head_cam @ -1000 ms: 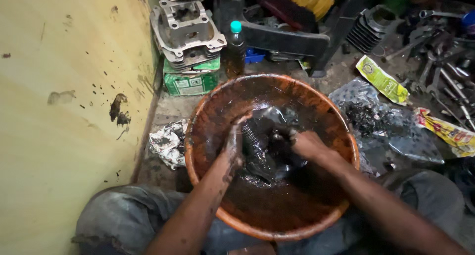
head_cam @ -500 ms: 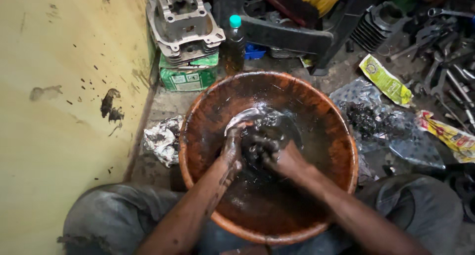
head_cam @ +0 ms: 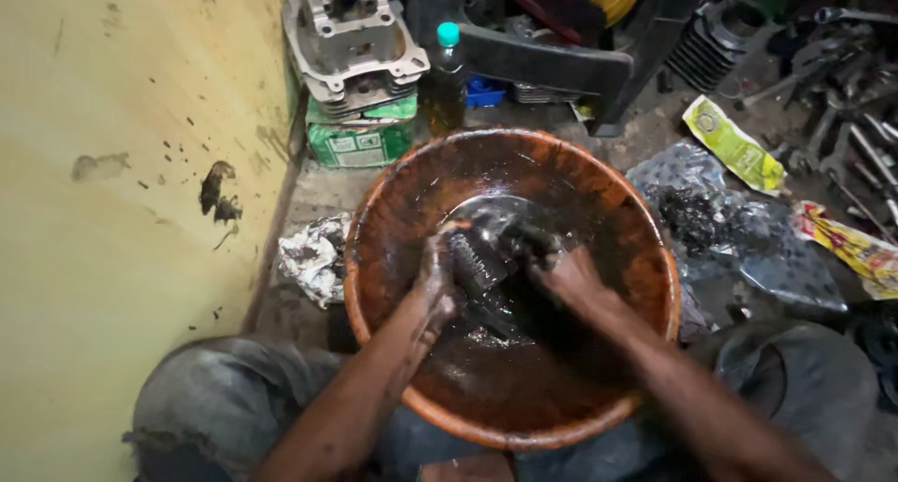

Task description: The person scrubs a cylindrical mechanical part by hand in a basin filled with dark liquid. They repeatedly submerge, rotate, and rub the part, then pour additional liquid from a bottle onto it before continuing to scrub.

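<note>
Hands back together in round orange plastic basin [head_cam: 374, 220]: left hand [head_cam: 435, 281] and right hand [head_cam: 566, 276] both gripping greasy black ribbed metal part [head_cam: 482, 257], lifted from dark oily liquid [head_cam: 505, 370] versus half-second ago; scrubbing ongoing.

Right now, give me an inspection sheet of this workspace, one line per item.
Surface: grimy concrete floor, oil-stained.
Job's things: orange basin holding dark oily liquid; black finned part in it.
Clutter: crumpled rag, green box under an engine casing, bottle, plastic sheet, yellow wrappers, spanners.
Grippers: left hand and right hand both gripping the part.
Cables: nothing seen.
Surroundings: yellow wall, spattered dark.
</note>
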